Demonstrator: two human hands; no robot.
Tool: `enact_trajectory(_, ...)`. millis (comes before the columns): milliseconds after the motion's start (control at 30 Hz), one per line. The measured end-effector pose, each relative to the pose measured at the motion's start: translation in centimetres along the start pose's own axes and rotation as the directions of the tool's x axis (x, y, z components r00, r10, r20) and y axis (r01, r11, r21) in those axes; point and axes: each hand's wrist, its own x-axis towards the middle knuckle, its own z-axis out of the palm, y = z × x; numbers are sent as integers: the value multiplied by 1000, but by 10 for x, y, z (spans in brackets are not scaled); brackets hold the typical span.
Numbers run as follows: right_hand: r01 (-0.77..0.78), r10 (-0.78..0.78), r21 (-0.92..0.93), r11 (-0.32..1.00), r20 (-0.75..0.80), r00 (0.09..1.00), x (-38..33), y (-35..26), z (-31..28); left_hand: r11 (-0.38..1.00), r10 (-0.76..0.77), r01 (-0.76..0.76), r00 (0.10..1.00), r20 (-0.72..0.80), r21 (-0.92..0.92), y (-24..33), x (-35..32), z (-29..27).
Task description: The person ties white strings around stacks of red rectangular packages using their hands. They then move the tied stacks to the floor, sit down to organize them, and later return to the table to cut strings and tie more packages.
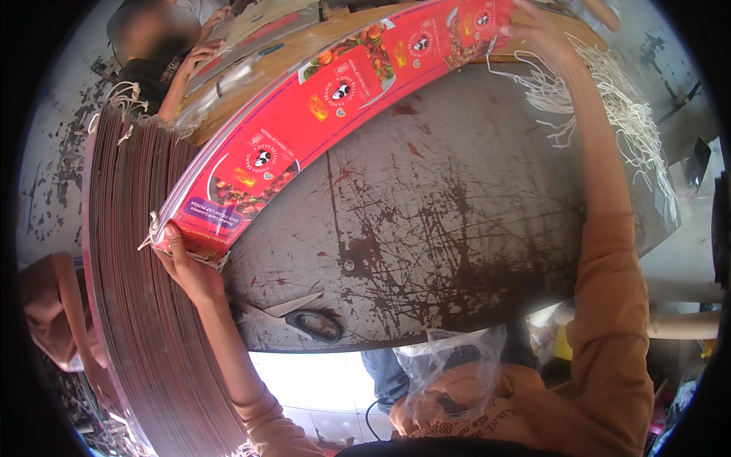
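Note:
A long red printed banner [358, 90], with food pictures and round panda emblems, stretches across the far part of the worn grey table. It looks like several layers stacked together, with white strings at its left end. My left hand [190, 270] grips that near left corner, thumb on top and fingers beneath. At the far right end my right hand [544, 38] holds the banner's edge, its fingertips partly hidden. Scissors [314, 324] with dark handles lie partly spread on the table, to the right of my left forearm.
A tall stack of edge-on folded sheets [141, 282] with string ends stands along the left. A bundle of loose white strings [601, 107] hangs over the right table edge. Another person [164, 65] works at the far left. Clear plastic [453, 365] hangs at the near edge.

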Motion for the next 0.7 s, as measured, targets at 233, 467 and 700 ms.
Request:
enact_trajectory(233, -11, 13, 24, 1000, -65, 998, 5, 15, 5, 999, 5, -4, 1000, -18, 47, 3, -1, 2)
enact_trajectory(467, -96, 135, -376, 922, 81, 987, 16, 33, -16, 996, 9, -7, 1000, -28, 84, 2, -2, 6)
enact_trajectory(700, -46, 400, -742, 669, 306, 864, -3, -16, 11, 997, 5, -4, 1000, -25, 75, 2, 0, 4)
